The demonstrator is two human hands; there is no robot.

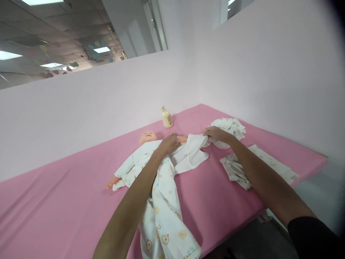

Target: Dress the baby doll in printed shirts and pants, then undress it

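Note:
A baby doll [148, 136] lies on its back on the pink table, its head toward the wall. It wears a white garment with printed animals [167, 212], whose lower part spreads toward me and over the front edge. My left hand [169, 143] is closed around the doll's arm on the right, near the shoulder; the bare forearm and hand [182, 139] stick out past my fingers. My right hand [215, 133] pinches the edge of a white sleeve [195, 144], which is stretched out beside the doll's hand.
A cream pump bottle [167, 118] stands by the back wall. Crumpled printed baby clothes [229, 126] lie at the back right, with a folded cloth [235, 171] and a flat printed white sheet [275, 163] nearer. White walls border the pink table [67, 201] behind and to the right.

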